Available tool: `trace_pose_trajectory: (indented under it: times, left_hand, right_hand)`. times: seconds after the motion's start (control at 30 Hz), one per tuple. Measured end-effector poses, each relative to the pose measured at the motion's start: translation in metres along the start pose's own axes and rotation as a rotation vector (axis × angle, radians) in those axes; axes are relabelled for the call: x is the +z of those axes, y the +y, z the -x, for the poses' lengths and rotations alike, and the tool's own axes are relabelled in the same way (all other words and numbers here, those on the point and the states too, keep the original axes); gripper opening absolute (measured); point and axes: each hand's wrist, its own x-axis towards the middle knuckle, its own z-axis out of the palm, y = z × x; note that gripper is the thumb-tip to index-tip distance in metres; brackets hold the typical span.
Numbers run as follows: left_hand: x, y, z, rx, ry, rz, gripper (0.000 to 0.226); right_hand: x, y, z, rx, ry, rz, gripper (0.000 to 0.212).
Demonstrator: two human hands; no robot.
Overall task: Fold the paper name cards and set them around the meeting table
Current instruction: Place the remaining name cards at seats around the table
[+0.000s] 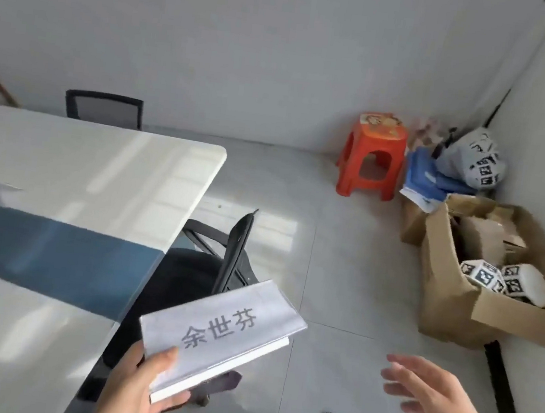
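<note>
Head view: left hand (138,391) gripped folded name card (221,333) by its near end, held off the meeting table's (92,165) right edge, above a black chair (222,251). Right hand (430,390) was empty, fingers spread, right of the card, not touching it.

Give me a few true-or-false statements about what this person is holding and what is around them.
1. The left hand holds the name card. True.
2. The right hand grips the card too. False: it is open and apart from the card.
3. The name card stands on the meeting table. False: it is held in the air beside the table's edge.
4. An orange stool stands on the floor by the wall. True.
5. The cardboard box sits on the table. False: it is on the floor near the corner.
</note>
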Motion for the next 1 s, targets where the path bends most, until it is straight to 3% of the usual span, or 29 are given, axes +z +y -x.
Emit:
trace_pose_trajectory:
  times: [0.07,0.13,0.17,0.27,0.4,0.53,0.6,0.7,0.8,0.87,1.0]
  left_hand:
    - [0.014,0.009,-0.011,0.033,0.045,0.013,0.074]
    - [0.02,0.013,-0.016,0.057,0.132,0.032,0.077]
    - [0.02,0.015,-0.017,0.057,0.177,0.057,0.079]
    - [0.012,0.016,-0.024,0.034,0.287,0.137,0.078]
    - [-0.009,0.026,-0.042,0.008,0.39,0.213,0.072]
    - [-0.038,0.047,-0.067,0.033,0.419,0.207,0.083]
    - [-0.048,0.059,-0.077,0.066,0.47,0.215,0.078]
    - [-0.062,0.071,-0.087,0.091,0.495,0.23,0.072]
    - [-0.076,0.084,-0.093,0.102,0.495,0.26,0.085]
    - [-0.084,0.09,-0.098,0.122,0.482,0.269,0.093]
    - [-0.095,0.102,-0.11,0.181,0.495,0.314,0.074]
  right_hand:
    - [-0.002,-0.04,-0.042,-0.043,-0.077,0.05,0.023]
    - [0.004,-0.078,-0.079,-0.111,-0.154,0.11,0.058]
    - [0.011,-0.096,-0.095,-0.134,-0.201,0.148,0.062]
    - [0.04,-0.142,-0.138,-0.199,-0.33,0.249,0.017]
    - [0.099,-0.182,-0.179,-0.248,-0.445,0.362,0.015]
    - [0.169,-0.213,-0.192,-0.269,-0.564,0.39,0.014]
    - [0.199,-0.232,-0.191,-0.29,-0.623,0.393,0.02]
    - [0.236,-0.261,-0.195,-0.363,-0.711,0.407,0.047]
    - [0.272,-0.297,-0.203,-0.46,-0.823,0.426,0.032]
    - [0.3,-0.318,-0.213,-0.588,-0.93,0.573,0.046]
    - [0.373,-0.346,-0.226,-0.679,-1.217,0.96,0.065]
